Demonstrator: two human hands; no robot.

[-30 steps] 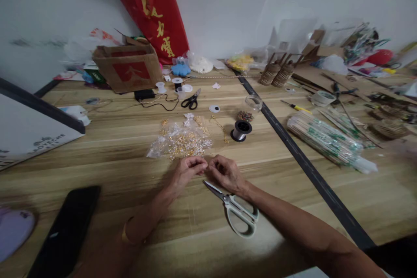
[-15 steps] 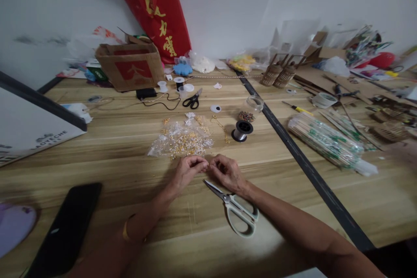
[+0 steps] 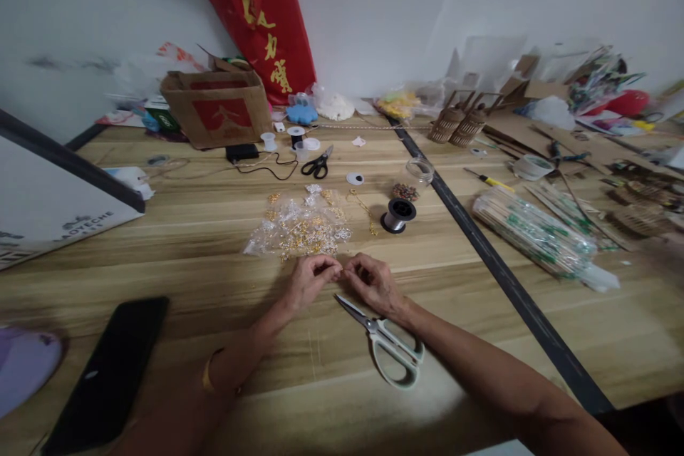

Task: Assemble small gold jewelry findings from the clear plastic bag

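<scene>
My left hand (image 3: 311, 281) and my right hand (image 3: 374, 285) meet fingertip to fingertip over the wooden table (image 3: 256, 342). Both are closed in a pinch. Between the fingertips shows a tiny gold-coloured bit, too small to name; which hand grips it I cannot tell. Just beyond the hands lies a spread of clear bags with gold and silver jewellery findings (image 3: 304, 224). White-handled scissors (image 3: 382, 342) rest under my right wrist, blades pointing towards the fingers. A thin gold chain (image 3: 366, 212) and a spool of clear line (image 3: 398, 215) are beyond my right hand.
A dark phone (image 3: 110, 370) lies at the near left. Black scissors (image 3: 317, 165), a jar of beads (image 3: 407, 189) and a brown paper bag (image 3: 216, 110) stand farther back. Wrapped sticks (image 3: 534, 231) lie at the right, past a black strip (image 3: 496, 271).
The view has shifted very slightly. Both hands keep nearly the same place and pinch, with only slight finger movement.
</scene>
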